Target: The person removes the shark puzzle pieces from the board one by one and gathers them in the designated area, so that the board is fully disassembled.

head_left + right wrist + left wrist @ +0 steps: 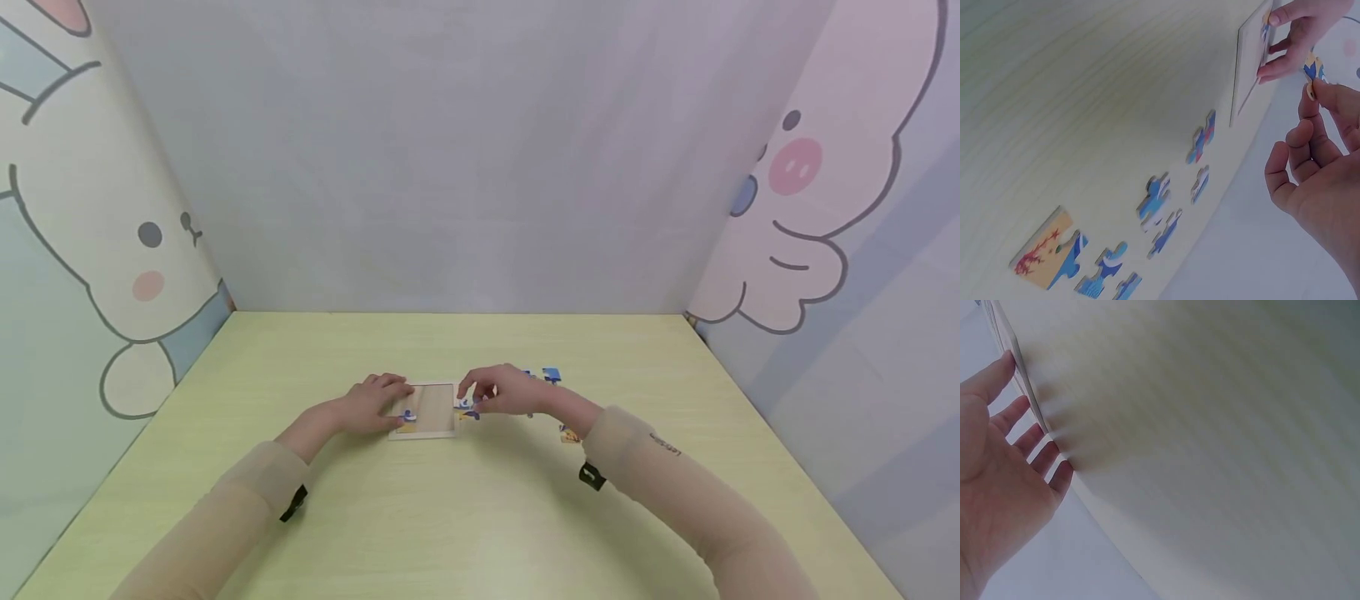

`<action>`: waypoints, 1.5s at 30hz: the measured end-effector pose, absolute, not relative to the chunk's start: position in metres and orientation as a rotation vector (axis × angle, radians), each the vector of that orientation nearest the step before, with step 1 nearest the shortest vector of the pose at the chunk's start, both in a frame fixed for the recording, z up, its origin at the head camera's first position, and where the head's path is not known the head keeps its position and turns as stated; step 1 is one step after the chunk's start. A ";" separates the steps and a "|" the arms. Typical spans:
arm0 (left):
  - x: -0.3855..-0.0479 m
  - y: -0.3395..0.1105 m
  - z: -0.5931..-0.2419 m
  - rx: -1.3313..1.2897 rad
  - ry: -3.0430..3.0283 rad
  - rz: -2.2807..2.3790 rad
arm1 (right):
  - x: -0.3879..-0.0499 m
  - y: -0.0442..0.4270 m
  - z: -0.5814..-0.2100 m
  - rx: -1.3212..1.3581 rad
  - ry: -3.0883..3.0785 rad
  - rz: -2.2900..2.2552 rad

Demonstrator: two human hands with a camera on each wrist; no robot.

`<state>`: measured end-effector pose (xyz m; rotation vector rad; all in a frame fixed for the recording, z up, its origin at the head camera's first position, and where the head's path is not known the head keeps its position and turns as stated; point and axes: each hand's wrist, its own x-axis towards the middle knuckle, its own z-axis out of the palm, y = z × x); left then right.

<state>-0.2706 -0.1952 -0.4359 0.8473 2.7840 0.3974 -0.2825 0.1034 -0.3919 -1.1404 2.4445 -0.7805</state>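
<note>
A shallow wooden puzzle tray (423,435) lies on the table. One blue-and-yellow jigsaw piece (407,422) sits in its near left corner. My left hand (366,406) rests along the tray's left side, thumb by that piece and fingers spread; the left wrist view shows its fingertips near the tray's edge (1020,362). Just right of the tray, my right hand (510,390) pinches another jigsaw piece (1312,70), sandy and blue, between thumb and index finger. It is held up off the table, and its other fingers curl loosely.
Several loose jigsaw pieces lie right of the tray, among them a blue one (551,374) at the back and a sandy one with red coral (1041,250). My right forearm passes over part of them. A grey curtain (465,167) stands behind the table.
</note>
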 end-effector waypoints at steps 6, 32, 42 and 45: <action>-0.270 -0.196 -0.437 0.857 2.778 0.384 | -0.280 0.126 -0.393 -1.155 2.435 -0.736; -0.268 -0.195 -0.432 0.848 2.775 0.381 | -0.274 0.185 -0.413 -0.974 2.474 -0.510; -0.270 -0.197 -0.434 0.865 2.773 0.356 | -0.281 0.186 -0.409 -1.062 2.496 -0.508; -0.270 -0.197 -0.434 0.864 2.766 0.357 | -0.281 0.179 -0.400 -1.101 2.494 -0.504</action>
